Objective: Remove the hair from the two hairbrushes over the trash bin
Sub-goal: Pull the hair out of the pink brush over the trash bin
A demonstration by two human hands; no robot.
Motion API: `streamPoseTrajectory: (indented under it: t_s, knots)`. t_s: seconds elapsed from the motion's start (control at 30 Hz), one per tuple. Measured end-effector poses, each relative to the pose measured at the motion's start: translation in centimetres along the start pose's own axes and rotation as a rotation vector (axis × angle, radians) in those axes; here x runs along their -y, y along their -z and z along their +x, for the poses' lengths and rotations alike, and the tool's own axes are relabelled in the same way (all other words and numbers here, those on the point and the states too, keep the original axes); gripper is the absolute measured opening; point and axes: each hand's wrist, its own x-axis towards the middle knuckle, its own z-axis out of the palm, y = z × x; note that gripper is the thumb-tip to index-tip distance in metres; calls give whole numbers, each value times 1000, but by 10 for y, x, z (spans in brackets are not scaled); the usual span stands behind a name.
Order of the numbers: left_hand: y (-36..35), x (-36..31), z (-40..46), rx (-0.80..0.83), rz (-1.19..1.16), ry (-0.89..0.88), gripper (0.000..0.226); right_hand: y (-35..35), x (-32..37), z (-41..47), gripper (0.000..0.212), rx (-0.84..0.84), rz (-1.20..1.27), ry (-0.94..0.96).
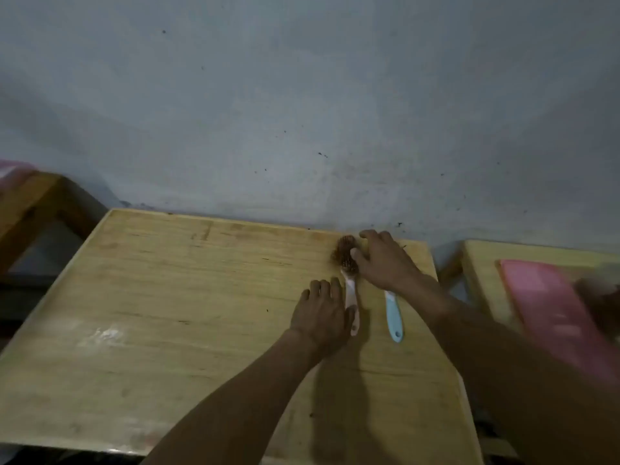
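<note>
Against the grey wall, on the pale wooden table (167, 297), I rest my left hand (322, 313), fingers together, on the white-handled hair-clogged brush (349, 280), my spread right hand (385, 260) covers the blue-handled brush (393, 313); I'd grip both handles firmly.

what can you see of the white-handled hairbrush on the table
The white-handled hairbrush lies flat on the wooden table near its far edge, head pointing toward the wall. The handle looks like pale plastic. Its head is packed with a clump of reddish-brown hair. The left hand rests along the handle; the right hand has its thumb at the head. A blue-handled brush lies beside it, apart.
</note>
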Motion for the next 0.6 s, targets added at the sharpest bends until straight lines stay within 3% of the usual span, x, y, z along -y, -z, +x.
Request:
streamPoseTrajectory:
  t_s: [0.13, 0.4, 0.5, 0.6]
  knots:
    - [-17, -2, 23, -97, -76, 47, 60, -15, -6, 23, 57, -9, -63, -17]
    - [-33, -2, 54, -28, -333, 162, 58, -41, -9, 61, 75, -18, -209, -155]
    - [-36, 2, 54, -81, -384, 106, 31, -44, -7, 65, 58, -36, -118, -155]
    - [-35, 6, 47, -122, -486, 101, 23, -44, 1, 67, 45, -46, -19, -173]
